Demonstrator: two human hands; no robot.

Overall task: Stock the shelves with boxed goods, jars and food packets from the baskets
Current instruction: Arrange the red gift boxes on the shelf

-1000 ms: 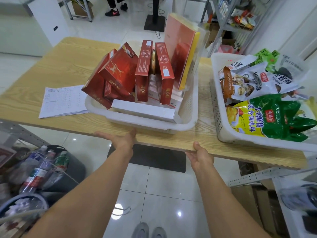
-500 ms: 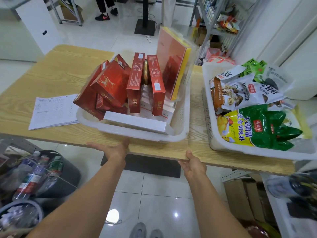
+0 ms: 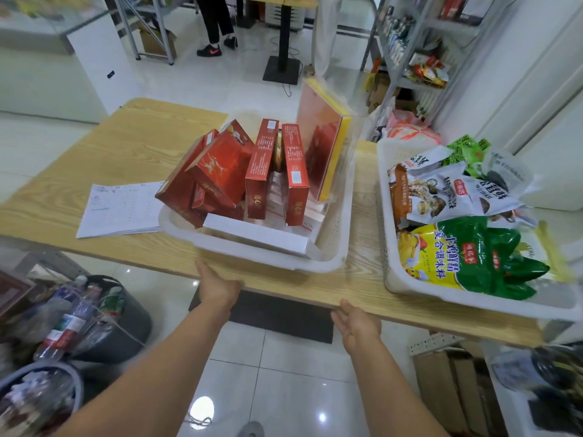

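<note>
Item, nearest: left hand (image 3: 217, 288), laid against the near edge of the table (image 3: 126, 146), fingertips hidden at the edge, so its grip cannot be told. Right hand (image 3: 358, 324) is at the same edge, thumb touching the wood, fingers fairly straight, grip open on nothing. Item: box basket (image 3: 334, 238), white, just beyond the left hand and close to the table's edge. It holds a white box (image 3: 255, 236) flat along the near side, red boxes (image 3: 227, 171) leaning or on end behind it, and a tall red-and-yellow box (image 3: 321, 146) propped at the far right. Item: packet basket (image 3: 383, 247), to the right, holding a yellow-and-green packet (image 3: 467, 253) marked 复合调味料 with a small red brand patch too fine to read. Behind it lies a white mushroom packet (image 3: 448, 197) whose large characters are only partly legible. The print on the red boxes is too small to make out. Item: paper sheets (image 3: 123, 206), left of the box basket, handwriting illegible. Item, farthest: shelves (image 3: 410, 48), well apart at the right, partly stocked. Step judged in hand: the first pick from the box basket. The flat white box or an upright red box looks the safest choice, lifted straight up. The other hand should steady the leaning boxes, so that none topples toward the edge.
</note>
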